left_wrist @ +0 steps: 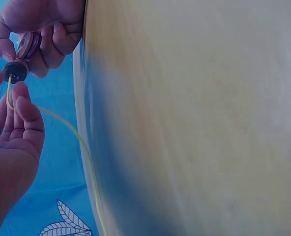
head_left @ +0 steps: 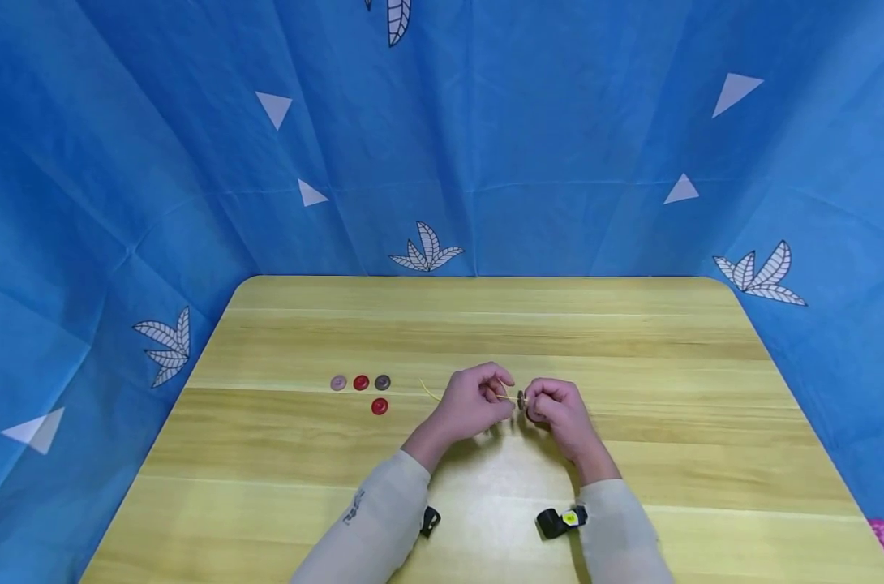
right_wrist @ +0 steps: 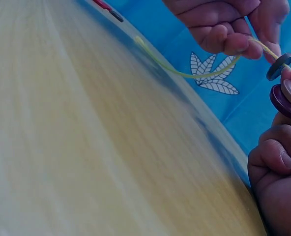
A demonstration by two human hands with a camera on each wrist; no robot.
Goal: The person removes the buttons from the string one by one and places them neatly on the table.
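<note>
Above the wood-grained table [head_left: 230, 487], the thin, smooth yellow cord [head_left: 429, 389] slanted its free tail away leftward, passed through the pinching left hand [head_left: 474, 401], then ran straight rightward into a round, edge-on dark button [head_left: 521, 400] beside the right hand [head_left: 564, 412], whose curled fingertips pinched the cord.
</note>
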